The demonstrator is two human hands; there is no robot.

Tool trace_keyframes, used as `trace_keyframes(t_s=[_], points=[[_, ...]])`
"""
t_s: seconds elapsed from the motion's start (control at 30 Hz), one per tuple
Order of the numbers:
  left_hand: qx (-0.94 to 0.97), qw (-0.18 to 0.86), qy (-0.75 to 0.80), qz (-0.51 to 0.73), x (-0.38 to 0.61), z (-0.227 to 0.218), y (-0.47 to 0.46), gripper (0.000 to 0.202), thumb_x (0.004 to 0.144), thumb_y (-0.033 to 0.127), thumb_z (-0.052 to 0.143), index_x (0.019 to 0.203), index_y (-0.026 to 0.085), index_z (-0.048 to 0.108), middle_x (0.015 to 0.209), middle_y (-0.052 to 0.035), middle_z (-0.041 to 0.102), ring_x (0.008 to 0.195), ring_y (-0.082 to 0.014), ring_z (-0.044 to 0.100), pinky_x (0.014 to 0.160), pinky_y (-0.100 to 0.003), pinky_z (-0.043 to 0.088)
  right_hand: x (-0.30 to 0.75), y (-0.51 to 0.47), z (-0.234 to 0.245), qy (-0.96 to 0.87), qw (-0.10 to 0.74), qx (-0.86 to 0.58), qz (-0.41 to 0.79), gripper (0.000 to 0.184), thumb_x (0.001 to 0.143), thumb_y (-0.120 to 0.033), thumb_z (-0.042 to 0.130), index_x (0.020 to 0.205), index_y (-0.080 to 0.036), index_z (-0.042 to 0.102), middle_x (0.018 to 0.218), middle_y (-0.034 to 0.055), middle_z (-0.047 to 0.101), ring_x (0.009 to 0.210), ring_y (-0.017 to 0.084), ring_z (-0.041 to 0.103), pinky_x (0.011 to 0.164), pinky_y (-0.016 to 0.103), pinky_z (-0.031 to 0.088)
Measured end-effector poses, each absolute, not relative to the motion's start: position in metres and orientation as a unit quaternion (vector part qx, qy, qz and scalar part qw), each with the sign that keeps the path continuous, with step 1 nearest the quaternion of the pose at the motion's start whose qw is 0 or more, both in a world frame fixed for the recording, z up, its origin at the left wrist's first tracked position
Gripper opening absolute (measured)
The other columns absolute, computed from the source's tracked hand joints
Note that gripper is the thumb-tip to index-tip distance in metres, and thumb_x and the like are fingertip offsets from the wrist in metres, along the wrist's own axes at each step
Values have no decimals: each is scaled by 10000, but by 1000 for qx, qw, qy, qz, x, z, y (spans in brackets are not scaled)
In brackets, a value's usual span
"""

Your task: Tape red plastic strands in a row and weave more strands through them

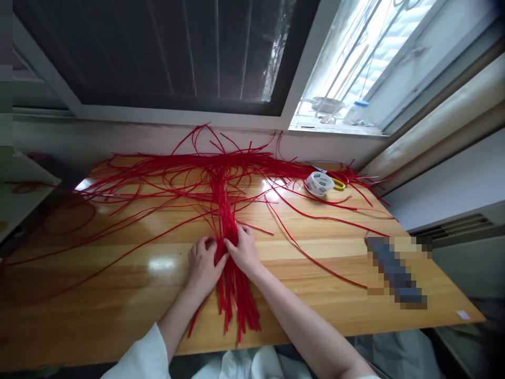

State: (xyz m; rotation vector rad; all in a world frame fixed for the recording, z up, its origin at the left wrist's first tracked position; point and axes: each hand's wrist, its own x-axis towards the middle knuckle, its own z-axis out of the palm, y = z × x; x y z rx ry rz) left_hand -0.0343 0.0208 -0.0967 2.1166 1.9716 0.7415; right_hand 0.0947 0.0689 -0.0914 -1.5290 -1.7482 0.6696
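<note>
A thick bundle of red cords runs down the middle of the wooden table toward me, its cut ends fanned out near the front edge. From the left, my left hand curls its fingers around the side of the bundle. Opposite it, my right hand closes on the same strands, its thumb lying across the top. The two thumbs come close together over the cords. At the back the bundle joins a wide tangle of more red cords spread left and right along the wall.
A roll of tape stands at the back right beside yellow-handled scissors. A dark, pixelated object lies on the right of the wooden table. Loose cords trail across both sides. Behind is a window; a white cabinet flanks the right.
</note>
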Motion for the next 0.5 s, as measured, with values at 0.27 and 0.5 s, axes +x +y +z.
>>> trace_keyframes(t_s=[0.27, 0.5], points=[[755, -2, 632, 175, -36, -98, 5, 488, 825, 388, 453, 1204, 87, 515, 1317, -221, 436, 1263, -334, 335, 1012, -513, 275, 91, 61, -94, -711, 309, -612, 157, 365, 755, -380, 579, 1035, -146, 599, 1096, 136, 532, 1118, 286, 390, 986, 432, 316], [780, 27, 606, 154, -65, -71, 18, 348, 855, 270, 370, 996, 132, 657, 1098, -151, 611, 1010, -273, 546, 918, -427, 391, 103, 66, -85, -711, 306, -611, 169, 398, 844, -493, 456, 1038, -190, 627, 1071, 119, 562, 1059, 272, 452, 955, 415, 331]])
